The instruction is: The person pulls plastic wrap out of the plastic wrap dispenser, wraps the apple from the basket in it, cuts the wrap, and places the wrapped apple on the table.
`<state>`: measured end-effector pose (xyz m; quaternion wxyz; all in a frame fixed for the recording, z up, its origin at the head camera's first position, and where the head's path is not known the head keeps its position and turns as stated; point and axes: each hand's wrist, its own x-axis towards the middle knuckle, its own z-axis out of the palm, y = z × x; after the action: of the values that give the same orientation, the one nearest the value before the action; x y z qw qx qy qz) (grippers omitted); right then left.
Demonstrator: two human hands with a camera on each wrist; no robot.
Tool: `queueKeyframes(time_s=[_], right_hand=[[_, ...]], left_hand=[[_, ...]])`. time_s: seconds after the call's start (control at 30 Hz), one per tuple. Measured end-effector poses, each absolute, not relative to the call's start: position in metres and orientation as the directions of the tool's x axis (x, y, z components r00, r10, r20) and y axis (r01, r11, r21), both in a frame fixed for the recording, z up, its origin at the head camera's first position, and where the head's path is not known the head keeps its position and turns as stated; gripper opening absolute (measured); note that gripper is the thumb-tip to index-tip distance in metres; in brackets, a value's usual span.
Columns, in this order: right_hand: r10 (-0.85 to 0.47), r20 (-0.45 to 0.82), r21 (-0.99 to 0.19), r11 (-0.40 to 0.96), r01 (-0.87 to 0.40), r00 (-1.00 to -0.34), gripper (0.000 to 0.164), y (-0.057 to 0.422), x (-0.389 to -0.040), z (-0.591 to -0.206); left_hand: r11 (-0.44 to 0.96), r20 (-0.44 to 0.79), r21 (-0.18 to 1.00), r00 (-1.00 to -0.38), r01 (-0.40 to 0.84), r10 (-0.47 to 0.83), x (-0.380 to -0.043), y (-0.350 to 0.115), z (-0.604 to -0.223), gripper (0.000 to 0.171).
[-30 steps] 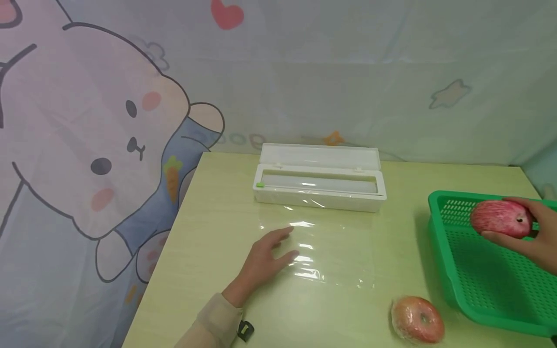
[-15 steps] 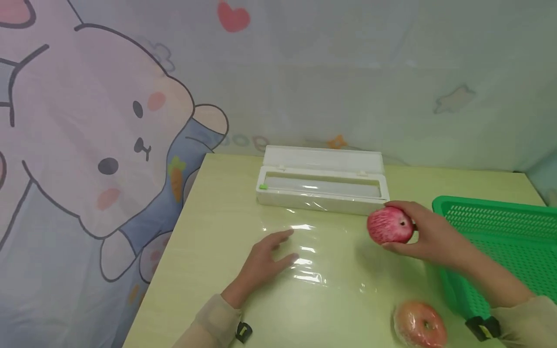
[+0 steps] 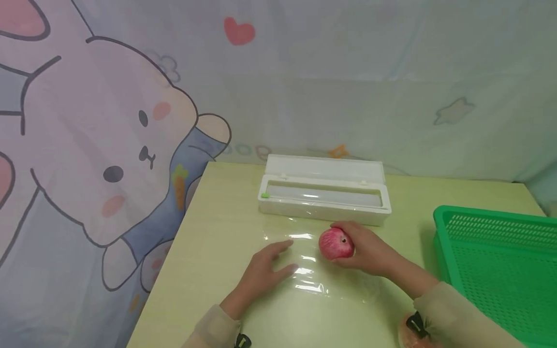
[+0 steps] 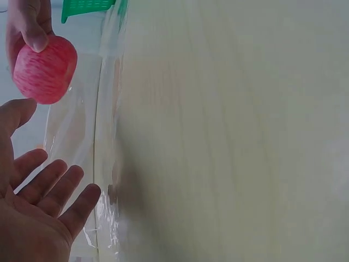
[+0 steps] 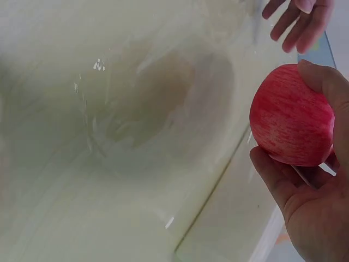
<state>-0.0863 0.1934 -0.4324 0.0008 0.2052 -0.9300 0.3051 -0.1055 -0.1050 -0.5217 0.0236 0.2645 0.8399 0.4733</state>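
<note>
My right hand [image 3: 370, 252] grips a red streaked apple [image 3: 336, 243] above a sheet of clear plastic wrap [image 3: 311, 275] on the table. In the right wrist view, thumb and fingers curl round the apple [image 5: 292, 115] from either side. My left hand [image 3: 263, 271] is at the left part of the wrap, fingers relaxed and apart, holding nothing. The left wrist view shows its spread fingers [image 4: 52, 185] a little short of the apple [image 4: 46, 71]. From a white wrap dispenser box [image 3: 324, 210] with its lid raised, the sheet runs toward me.
A green perforated basket [image 3: 444, 251] stands at the right of the table. Near the front edge, a second apple [image 3: 409, 333] in plastic wrap is partly hidden by my right sleeve. A curtain with a cartoon print [image 3: 326, 96] hangs behind the table.
My right hand has carried the apple leftward from over the green basket to above the plastic wrap. The left hand has stayed nearly in place. The head view has tilted slightly up.
</note>
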Motion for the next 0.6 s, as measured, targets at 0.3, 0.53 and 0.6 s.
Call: queueKeyframes(time_s=[0.3, 0.53, 0.6], right_hand=[[-0.381, 0.127, -0.568, 0.729, -0.382, -0.916, 0.072, 0.179, -0.094, -0.445], [-0.354, 0.060, -0.559, 0.763, -0.326, -0.933, 0.074, 0.178, -0.095, -0.455], [-0.350, 0.051, -0.559, 0.766, -0.317, -0.935, 0.074, 0.178, -0.095, -0.457]], left_hand=[[0.385, 0.247, 0.807, -0.848, 0.448, 0.470, -0.106, -0.109, -0.522, 0.055], [0.389, 0.240, 0.811, -0.855, 0.437, 0.460, -0.104, -0.110, -0.522, 0.054], [0.391, 0.235, 0.813, -0.858, 0.431, 0.457, -0.104, -0.110, -0.520, 0.054]])
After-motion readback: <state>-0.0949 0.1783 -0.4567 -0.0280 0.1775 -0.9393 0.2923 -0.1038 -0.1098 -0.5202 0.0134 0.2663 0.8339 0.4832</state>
